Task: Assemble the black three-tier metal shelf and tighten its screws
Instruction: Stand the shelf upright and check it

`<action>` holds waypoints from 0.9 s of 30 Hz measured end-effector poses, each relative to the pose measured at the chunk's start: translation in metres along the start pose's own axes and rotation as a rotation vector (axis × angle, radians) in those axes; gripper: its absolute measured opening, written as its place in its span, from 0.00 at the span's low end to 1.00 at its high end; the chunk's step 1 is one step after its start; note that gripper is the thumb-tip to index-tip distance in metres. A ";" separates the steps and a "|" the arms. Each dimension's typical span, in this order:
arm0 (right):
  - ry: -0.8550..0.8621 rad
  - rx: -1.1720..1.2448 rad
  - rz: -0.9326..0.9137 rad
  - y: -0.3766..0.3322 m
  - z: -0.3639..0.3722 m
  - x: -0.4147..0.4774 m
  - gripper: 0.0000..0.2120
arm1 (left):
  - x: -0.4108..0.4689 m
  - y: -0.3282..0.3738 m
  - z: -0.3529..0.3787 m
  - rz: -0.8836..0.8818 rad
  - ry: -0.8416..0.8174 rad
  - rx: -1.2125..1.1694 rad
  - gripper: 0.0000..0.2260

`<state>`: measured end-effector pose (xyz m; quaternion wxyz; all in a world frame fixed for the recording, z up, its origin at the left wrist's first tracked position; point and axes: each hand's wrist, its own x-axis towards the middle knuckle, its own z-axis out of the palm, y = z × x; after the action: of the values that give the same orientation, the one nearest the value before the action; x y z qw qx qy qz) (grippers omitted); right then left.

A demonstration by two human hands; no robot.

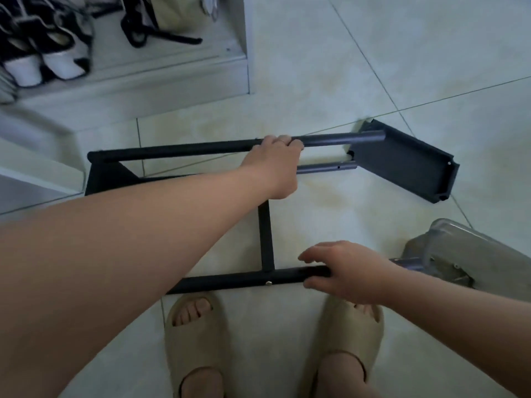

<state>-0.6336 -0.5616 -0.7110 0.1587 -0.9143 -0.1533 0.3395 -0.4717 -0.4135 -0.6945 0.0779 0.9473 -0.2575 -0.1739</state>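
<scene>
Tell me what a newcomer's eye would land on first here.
The black shelf frame lies on the tiled floor mid-picture, with the left hand gripping its far rail and the right hand holding its near rail. A black shelf panel lies at the right, and beige slippers stand at the bottom edge.

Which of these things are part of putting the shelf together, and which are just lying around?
For the job: black frame, gripped by left hand and right hand; its screw; black shelf panel.

Just lying about: shoes at upper left; silvery object on the floor, which I cannot identify.
</scene>
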 end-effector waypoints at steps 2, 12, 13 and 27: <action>-0.034 0.003 -0.028 0.008 0.007 0.002 0.21 | 0.025 0.002 0.003 -0.020 -0.004 0.073 0.28; -0.049 -0.059 -0.098 0.026 0.014 0.014 0.15 | 0.083 -0.008 0.014 -0.054 0.013 0.071 0.22; -0.052 -0.079 -0.099 0.023 0.011 0.012 0.14 | 0.080 -0.008 0.008 -0.052 0.022 0.058 0.22; 0.318 -0.661 -0.036 -0.057 -0.112 -0.073 0.13 | -0.093 -0.020 -0.189 -0.165 0.716 -0.313 0.17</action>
<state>-0.6209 -0.5590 -0.5658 -0.1177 -0.9547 -0.2445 0.1224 -0.4677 -0.3374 -0.4973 0.2918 0.9422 -0.1077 0.1243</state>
